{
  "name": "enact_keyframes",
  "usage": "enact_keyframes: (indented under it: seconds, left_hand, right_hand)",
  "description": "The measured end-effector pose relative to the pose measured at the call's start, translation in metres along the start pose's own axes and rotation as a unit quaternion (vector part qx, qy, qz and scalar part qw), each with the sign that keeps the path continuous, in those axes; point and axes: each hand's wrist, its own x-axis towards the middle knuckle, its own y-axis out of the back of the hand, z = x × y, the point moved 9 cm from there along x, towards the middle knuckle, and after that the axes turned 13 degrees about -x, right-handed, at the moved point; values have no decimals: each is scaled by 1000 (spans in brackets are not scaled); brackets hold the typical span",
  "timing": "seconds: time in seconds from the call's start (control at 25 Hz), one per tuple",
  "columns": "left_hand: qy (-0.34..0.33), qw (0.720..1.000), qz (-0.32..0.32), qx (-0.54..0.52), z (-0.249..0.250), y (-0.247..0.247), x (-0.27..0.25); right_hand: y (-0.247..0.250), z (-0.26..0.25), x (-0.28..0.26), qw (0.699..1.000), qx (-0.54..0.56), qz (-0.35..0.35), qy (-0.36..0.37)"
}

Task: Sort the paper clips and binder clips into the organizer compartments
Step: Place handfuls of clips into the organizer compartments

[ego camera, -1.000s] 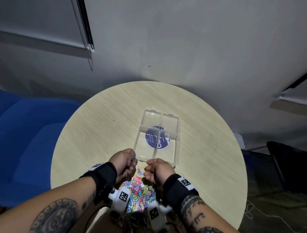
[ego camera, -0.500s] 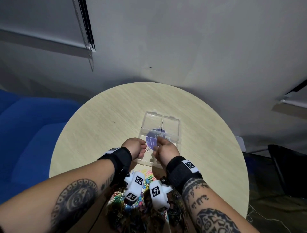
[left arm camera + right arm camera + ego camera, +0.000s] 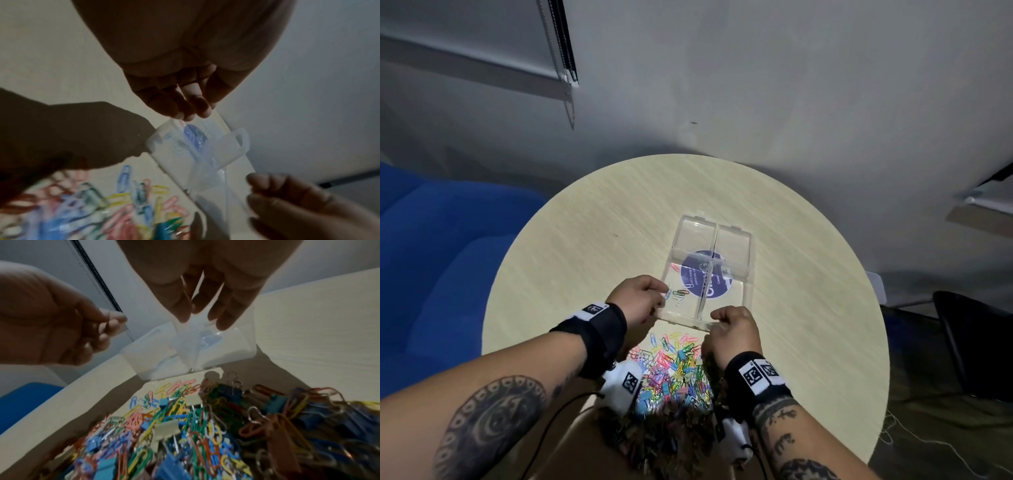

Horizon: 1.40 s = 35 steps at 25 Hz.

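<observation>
One clear organizer [image 3: 732,240], four compartments; about five paper clips [image 3: 678,295] in its lower-left compartment; one big uncountable clip pile [image 3: 671,370]; two hands.

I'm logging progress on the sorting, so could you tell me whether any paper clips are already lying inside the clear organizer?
Yes, a few paper clips lie in the near-left compartment of the clear organizer.

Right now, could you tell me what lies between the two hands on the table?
In the head view, the near edge of the clear organizer and the far end of the clip pile lie between the left hand and right hand.
</observation>
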Motion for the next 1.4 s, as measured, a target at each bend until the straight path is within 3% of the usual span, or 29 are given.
enact_keyframes:
  seconds: [0.08, 0.2, 0.32, 0.48, 0.56, 0.64, 0.8, 0.92, 1.04, 1.12, 1.24, 1.4]
  left_hand:
    - [-2, 998, 5, 60, -17, 13, -14]
    - [7, 977, -44, 209, -44, 11, -22]
    - [-44, 906, -112, 407, -61, -9, -11]
    - [-110, 819, -185, 532, -80, -42, -6]
    - [-123, 784, -191, 577, -86, -49, -8]
    - [-141, 770, -194, 591, -85, -53, -9]
    - [-120, 781, -209, 576, -89, -49, -3]
    - [-109, 791, -212, 563, -90, -45, -3]
    - [-102, 814, -206, 534, -86, -37, -5]
    - [-91, 847, -189, 489, -79, -28, -8]
    - [-71, 899, -148, 406, -67, -15, -14]
    - [-68, 920, -141, 358, -58, -13, -26]
  right_hand:
    - [0, -3, -9, 999, -19, 21, 38]
    - [-23, -4, -17, 995, -51, -55, 65]
    - [-49, -11, -15, 970, -174, -133, 107]
    - [-73, -21, -12, 923, -287, -183, 181]
    - [-79, -16, -12, 902, -327, -199, 202]
    - [-84, -8, -12, 887, -358, -206, 209]
    - [-81, 3, -12, 889, -364, -202, 190]
    - [-72, 6, -14, 914, -315, -208, 146]
    - [-52, 17, -13, 967, -174, -179, 53]
    - [-45, 25, -18, 984, -51, -170, 5]
    - [-46, 34, -33, 957, 188, -202, -90]
    - [-51, 39, -48, 909, 306, -238, -153]
